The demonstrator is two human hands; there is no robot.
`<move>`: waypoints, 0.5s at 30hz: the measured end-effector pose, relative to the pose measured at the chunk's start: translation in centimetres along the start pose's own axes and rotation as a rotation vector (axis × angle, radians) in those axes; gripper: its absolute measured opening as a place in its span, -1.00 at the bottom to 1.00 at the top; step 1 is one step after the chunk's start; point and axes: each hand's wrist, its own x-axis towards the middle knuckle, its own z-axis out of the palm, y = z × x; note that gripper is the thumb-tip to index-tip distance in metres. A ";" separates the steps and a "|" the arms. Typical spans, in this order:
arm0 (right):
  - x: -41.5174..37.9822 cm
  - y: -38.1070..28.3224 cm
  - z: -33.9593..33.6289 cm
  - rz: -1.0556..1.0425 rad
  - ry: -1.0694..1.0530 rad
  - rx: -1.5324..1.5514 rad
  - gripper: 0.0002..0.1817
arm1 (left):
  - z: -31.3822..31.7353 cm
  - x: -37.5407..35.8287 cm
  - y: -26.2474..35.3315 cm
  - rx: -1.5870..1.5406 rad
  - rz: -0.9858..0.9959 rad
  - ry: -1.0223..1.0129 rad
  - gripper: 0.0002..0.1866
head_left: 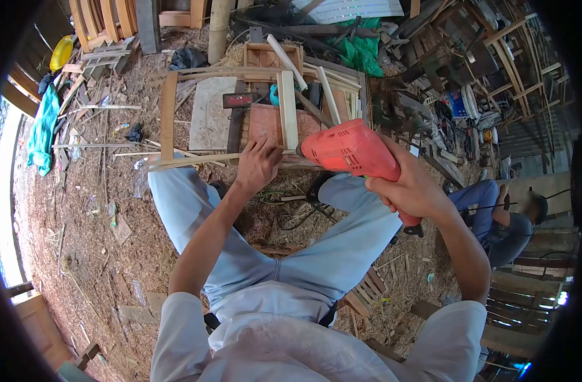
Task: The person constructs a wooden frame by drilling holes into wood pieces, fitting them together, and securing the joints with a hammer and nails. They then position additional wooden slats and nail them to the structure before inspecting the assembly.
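Note:
My right hand (413,181) is wrapped around the handle of a red power drill (351,149), its front end pointing left toward the near ends of two pale wooden slats (289,111). Bent over the near edge of the low work surface, my left hand (260,162) has its fingers closed on a thin wooden strip (202,162), just left of the drill's tip. The fingertips and the drill's bit are too small to make out clearly. A hammer (238,105) with a dark, red-marked head lies beyond my left hand, near a turquoise object (274,95).
A pale flat board (211,114) and a wooden box (272,56) are on the work area. Wood shavings cover the ground (106,216). Another person (510,223) sits at the right. Piled timber (494,57) and green plastic (362,51) are at the back.

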 end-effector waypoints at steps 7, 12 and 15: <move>-0.2 -0.7 0.2 -0.011 0.012 0.014 -0.25 | 0.0 0.0 0.1 0.010 -0.004 0.007 -0.76; -0.1 -0.8 0.1 -0.006 0.014 -0.011 -0.26 | 0.0 0.0 0.0 0.014 -0.014 0.003 -0.76; -0.2 -1.0 0.1 0.005 0.016 -0.019 -0.25 | 0.1 0.0 0.0 0.013 0.024 0.032 -0.76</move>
